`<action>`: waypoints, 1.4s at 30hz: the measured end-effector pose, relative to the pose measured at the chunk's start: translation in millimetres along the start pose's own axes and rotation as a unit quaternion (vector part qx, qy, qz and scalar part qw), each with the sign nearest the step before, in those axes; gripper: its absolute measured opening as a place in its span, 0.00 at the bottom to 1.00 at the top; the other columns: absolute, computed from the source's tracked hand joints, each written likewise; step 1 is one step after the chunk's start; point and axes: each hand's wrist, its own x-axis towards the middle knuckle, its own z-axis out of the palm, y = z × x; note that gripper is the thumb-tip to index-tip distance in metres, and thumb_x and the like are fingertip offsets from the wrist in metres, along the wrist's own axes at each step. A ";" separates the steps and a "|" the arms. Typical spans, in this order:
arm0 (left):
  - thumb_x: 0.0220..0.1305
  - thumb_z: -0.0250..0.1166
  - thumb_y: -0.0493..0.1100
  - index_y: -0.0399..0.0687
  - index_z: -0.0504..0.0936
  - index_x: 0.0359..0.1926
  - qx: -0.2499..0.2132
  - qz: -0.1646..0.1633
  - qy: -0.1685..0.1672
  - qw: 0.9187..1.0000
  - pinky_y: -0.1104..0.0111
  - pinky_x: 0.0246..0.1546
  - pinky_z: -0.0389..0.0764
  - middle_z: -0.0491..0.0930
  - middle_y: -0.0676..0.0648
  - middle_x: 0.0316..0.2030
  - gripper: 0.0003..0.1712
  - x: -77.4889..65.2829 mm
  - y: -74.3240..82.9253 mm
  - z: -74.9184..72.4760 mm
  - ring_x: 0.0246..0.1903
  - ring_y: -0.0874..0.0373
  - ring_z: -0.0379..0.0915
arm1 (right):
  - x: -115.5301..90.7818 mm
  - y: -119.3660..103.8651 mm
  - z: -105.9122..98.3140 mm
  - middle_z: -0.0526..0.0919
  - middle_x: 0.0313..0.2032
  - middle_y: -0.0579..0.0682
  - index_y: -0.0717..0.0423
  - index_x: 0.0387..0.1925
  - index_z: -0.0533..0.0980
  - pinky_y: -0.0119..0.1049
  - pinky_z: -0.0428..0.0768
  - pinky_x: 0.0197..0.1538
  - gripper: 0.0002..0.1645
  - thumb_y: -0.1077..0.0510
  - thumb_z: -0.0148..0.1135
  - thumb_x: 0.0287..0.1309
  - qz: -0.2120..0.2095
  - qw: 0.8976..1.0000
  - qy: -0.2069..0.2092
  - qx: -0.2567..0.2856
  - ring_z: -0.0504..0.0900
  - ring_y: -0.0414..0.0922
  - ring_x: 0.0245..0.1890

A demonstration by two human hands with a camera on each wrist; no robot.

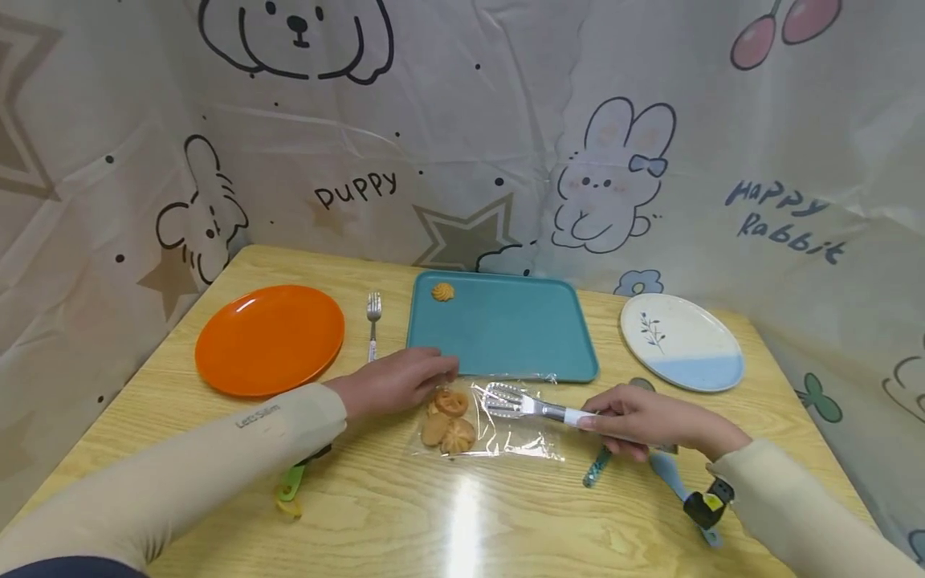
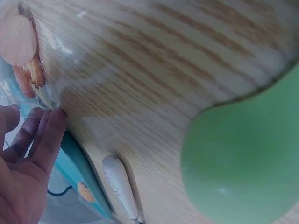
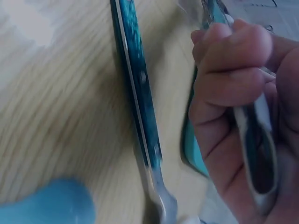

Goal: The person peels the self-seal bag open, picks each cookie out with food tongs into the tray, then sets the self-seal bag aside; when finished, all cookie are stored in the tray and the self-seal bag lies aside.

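Observation:
My left hand (image 1: 408, 381) is at the upper left edge of a clear plastic bag (image 1: 516, 433), with the film between its thumb and fingertips (image 2: 57, 119). Several cookies (image 1: 448, 421) lie in the bag's left end, one ring-shaped and one swirled. My right hand (image 1: 629, 417) grips metal tongs (image 1: 506, 400) with a white handle section; their slotted heads lie over the bag's middle. Whether the heads are inside the film is hard to tell. Just behind the bag is a teal tray (image 1: 506, 325), with one swirled cookie (image 1: 443, 291) in its far left corner.
An orange plate (image 1: 270, 337) and a fork (image 1: 372, 321) are at the left, a white-and-blue plate (image 1: 679, 341) at the right. Near my right wrist lie a teal-handled utensil (image 1: 596, 467) and a blue utensil (image 1: 669, 475). A green utensil (image 1: 291, 484) lies below my left forearm.

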 end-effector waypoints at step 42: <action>0.71 0.55 0.38 0.51 0.75 0.44 -0.004 -0.006 0.005 1.000 0.73 0.35 0.74 0.72 0.56 0.30 0.05 -2.5 4.0 -0.4 0.32 0.62 0.67 | -90.6 36.6 -62.3 0.75 0.20 0.53 0.63 0.46 0.73 0.38 0.73 0.21 0.18 0.54 0.41 0.76 0.034 0.991 0.124 0.022 0.67 0.47 0.11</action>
